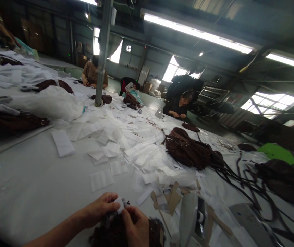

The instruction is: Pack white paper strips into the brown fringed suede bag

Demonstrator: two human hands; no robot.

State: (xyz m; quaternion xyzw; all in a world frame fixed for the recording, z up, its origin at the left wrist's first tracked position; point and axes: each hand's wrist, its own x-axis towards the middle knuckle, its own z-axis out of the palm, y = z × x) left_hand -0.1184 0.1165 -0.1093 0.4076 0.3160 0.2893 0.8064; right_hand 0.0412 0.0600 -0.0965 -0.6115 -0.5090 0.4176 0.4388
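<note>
The left hand (105, 205) is pinching a flat white slip (119, 205); just rightward, the right hand (137, 224) is sitting curled, grip unclear from here, above shaggy dark-brown material (109, 234).

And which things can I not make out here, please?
All in the head view:
- Dark brown item: bottom edge cuts it off; right hand hides part.
- White slip: left hand covers part; any print is too blurred.
- Whether the right hand grips anything: too blurred.
- Distant person in brown: anything they handle is too small.
</note>
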